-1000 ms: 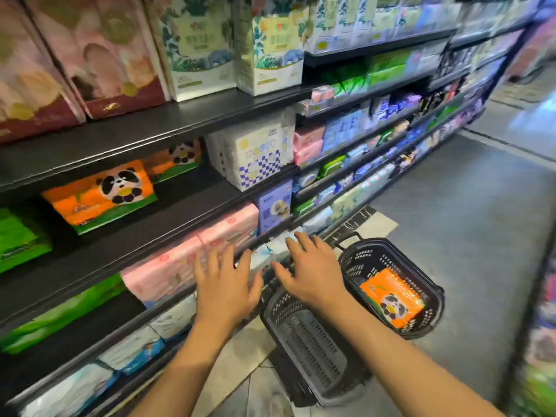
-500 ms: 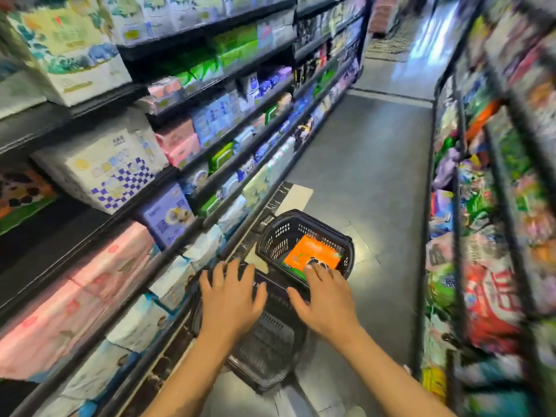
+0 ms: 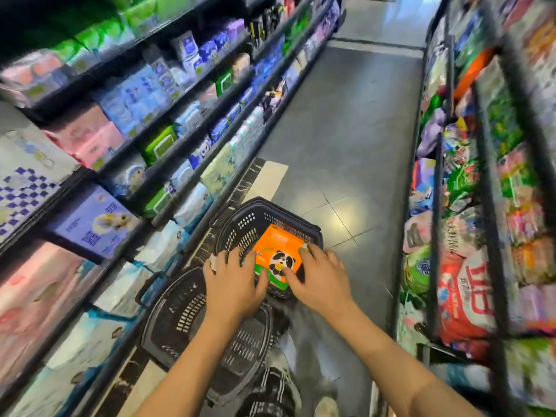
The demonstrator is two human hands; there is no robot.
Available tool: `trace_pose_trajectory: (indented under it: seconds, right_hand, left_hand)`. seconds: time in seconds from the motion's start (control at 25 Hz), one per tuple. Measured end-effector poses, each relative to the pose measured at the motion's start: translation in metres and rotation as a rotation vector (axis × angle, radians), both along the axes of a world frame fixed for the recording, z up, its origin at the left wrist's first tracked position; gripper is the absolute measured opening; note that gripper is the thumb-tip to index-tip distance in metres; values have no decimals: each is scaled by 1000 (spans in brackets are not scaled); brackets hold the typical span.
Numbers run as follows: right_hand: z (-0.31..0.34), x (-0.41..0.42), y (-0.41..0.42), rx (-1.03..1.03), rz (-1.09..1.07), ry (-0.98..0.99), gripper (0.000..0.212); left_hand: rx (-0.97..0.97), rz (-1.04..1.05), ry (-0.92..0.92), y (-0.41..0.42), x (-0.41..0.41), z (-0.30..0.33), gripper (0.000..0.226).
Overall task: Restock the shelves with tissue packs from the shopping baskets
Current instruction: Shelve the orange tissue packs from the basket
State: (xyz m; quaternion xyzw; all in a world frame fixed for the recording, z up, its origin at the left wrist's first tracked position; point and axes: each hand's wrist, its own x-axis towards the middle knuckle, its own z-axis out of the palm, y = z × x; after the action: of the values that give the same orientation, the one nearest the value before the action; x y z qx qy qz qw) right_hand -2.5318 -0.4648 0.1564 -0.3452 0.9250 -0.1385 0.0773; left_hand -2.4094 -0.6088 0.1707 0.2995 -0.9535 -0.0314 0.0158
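Hands meet over the orange panda tissue pack (image 3: 278, 251) in the far basket (image 3: 240, 227), centre of frame. We see our left hand (image 3: 233, 281) and right hand (image 3: 320, 276) touching it, fingers spread, not yet curled round it. Nearer basket (image 3: 186, 323) sits below; shelves (image 3: 126, 164) fill the left side.

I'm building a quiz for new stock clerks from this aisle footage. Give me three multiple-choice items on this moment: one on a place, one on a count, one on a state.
1. Where is the orange panda tissue pack?
A. on a shelf
B. in the far basket
C. on the floor

2. How many black shopping baskets stand on the floor?
A. one
B. two
C. three

3. What are the hands doing?
A. both on the pack
B. both hanging idle
C. one on a shelf

Answers:
1 B, the pack lies inside the far basket.
2 B, the near basket stands before the far one.
3 A, left hand and right hand flank the pack, fingers on it.
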Motion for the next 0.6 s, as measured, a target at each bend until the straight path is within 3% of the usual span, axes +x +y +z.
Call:
trace_pose_trajectory:
  seconds: [0.2, 0.44, 0.6]
  right_hand:
    - [-49, -61, -52, 94, 28, -55, 62]
    - [-153, -144, -124, 227, -25, -145, 67]
    - [-267, -171, -160, 193, -116, -274, 56]
  left_hand:
    - [53, -27, -23, -54, -71, -59, 51]
    - [121, -23, -71, -139, -174, -158, 50]
    - [117, -2, -182, -185, -209, -277, 51]
